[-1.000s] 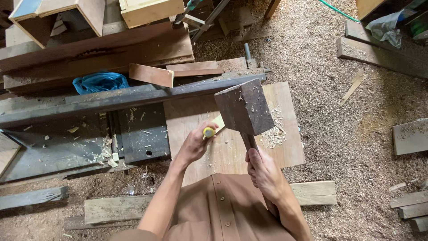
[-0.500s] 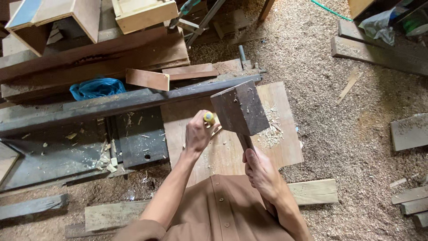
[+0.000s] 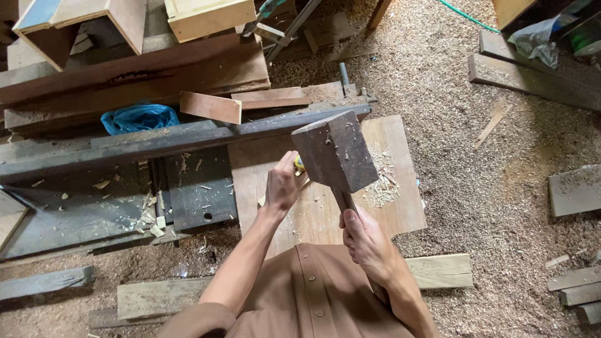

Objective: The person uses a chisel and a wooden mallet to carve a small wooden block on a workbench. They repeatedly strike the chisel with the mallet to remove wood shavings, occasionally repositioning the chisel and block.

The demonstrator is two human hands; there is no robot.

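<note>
My right hand grips the handle of a large dark wooden mallet, whose block head is raised over the work. My left hand is closed around a chisel with a yellow handle, only its top end showing beside the mallet head. Both are above a flat light wooden board lying on the sawdust floor, with a small heap of wood chips just right of the mallet. The chisel's blade is hidden by my hand and the mallet.
A long dark beam and dark metal-looking slabs lie to the left. Planks and boxes pile up at the top, with a blue plastic bag. Loose boards lie right; a plank lies near my body.
The mallet head has swung down and left toward the chisel top, then sits close beside it. My left hand with the chisel shifted slightly up the board.
</note>
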